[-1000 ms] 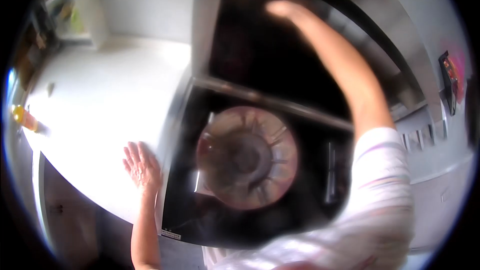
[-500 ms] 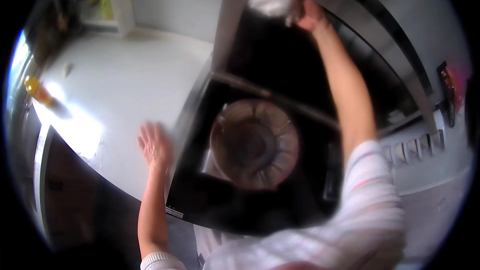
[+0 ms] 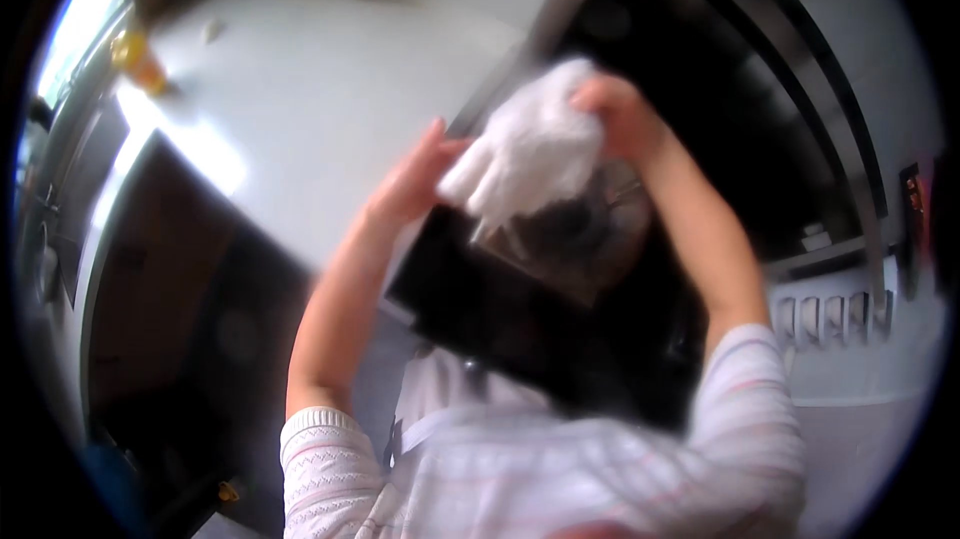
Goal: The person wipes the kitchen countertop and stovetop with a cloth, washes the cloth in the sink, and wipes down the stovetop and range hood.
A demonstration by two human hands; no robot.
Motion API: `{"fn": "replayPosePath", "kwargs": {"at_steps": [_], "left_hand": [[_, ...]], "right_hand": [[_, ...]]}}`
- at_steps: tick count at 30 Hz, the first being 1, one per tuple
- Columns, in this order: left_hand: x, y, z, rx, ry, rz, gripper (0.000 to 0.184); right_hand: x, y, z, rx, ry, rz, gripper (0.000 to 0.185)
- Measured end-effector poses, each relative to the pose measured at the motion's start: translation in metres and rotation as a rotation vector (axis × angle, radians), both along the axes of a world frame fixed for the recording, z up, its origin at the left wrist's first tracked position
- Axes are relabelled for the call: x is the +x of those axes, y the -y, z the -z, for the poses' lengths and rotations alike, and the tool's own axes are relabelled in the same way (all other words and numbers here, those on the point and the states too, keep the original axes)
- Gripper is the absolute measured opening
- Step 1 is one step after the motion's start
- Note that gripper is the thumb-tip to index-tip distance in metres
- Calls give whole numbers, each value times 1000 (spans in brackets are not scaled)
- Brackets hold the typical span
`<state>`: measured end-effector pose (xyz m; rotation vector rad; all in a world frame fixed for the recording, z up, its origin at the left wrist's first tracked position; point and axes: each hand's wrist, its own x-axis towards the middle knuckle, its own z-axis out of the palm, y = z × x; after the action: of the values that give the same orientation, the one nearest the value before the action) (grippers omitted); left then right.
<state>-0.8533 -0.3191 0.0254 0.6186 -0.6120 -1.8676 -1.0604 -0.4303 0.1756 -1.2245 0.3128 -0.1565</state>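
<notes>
Cloth's swung in over the stove, right hand curled round its top, left hand half-open, grip unclear; probably light, floppy, best bunched.

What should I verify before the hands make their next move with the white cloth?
1. Right hand has a grip on the white cloth: ok, fingers closed at its upper end.
2. Left hand has a grip too: cannot tell; it is at the cloth's left edge, but blurred.
3. Burner in full view: not ok, the cloth hides part of it.
4. Burner off: cannot tell; no flame shows, but part is covered.
5. Bottle away from the hands: ok, it is at the far left of the counter.
</notes>
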Motion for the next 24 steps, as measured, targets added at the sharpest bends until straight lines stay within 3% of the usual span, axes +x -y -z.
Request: {"fn": "replayPosePath", "kwargs": {"at_steps": [2, 3, 5, 6, 8, 10, 12, 13, 14, 15, 17, 19, 20, 21, 22, 23, 24], "left_hand": [[-13, -17, 11, 64, -54, -193, 54], [-9, -35, 0, 4, 152, -199, 46], [16, -41, 23, -83, 81, -251, 32], [10, -57, -27, 51, 169, -349, 27], [4, -68, -57, -36, 257, -416, 32], [-10, -66, -74, -40, 439, -379, 40], [-45, -59, -96, -240, 771, -331, 49], [-59, -59, -128, -382, 1309, -144, 59], [-76, -59, -156, -384, 1400, 68, 59], [-91, -53, -153, -591, 1588, 64, 57], [-123, -46, -152, -962, 1848, 3, 47], [-138, -32, -166, -1042, 1492, 86, 45], [-145, -27, -176, -1066, 1311, 123, 44], [-149, -25, -189, -841, 980, 221, 40], [-145, -11, -156, -884, 817, 78, 40], [-142, -5, -140, -708, 829, -83, 38], [-134, 4, -125, -688, 939, -229, 33]], "right_hand": [[20, -19, 6, -17, -100, -6, 19], [26, -25, 5, -110, -188, -28, 19], [17, -27, -2, -333, -357, -76, 20], [7, -15, 15, -534, -458, -2, 24], [-10, -37, 28, -957, -391, 462, 34], [-17, -84, 29, -1024, -222, 457, 48], [-18, -126, 34, -883, -289, 262, 50], [-20, -133, 42, -873, -226, 269, 49], [-19, -135, 57, -872, -164, 275, 48], [-23, -133, 76, -794, -37, 475, 40], [-49, -124, 75, -316, -3, 450, 37], [-84, -124, 57, 185, 36, 453, 30], [-106, -124, 44, 151, 4, 450, 30], [-132, -121, 47, 233, 146, 509, 30], [-162, -119, 49, 314, 289, 567, 30], [-198, -121, 42, 315, 261, 735, 30], [-236, -122, 33, 313, 230, 902, 31]]}}
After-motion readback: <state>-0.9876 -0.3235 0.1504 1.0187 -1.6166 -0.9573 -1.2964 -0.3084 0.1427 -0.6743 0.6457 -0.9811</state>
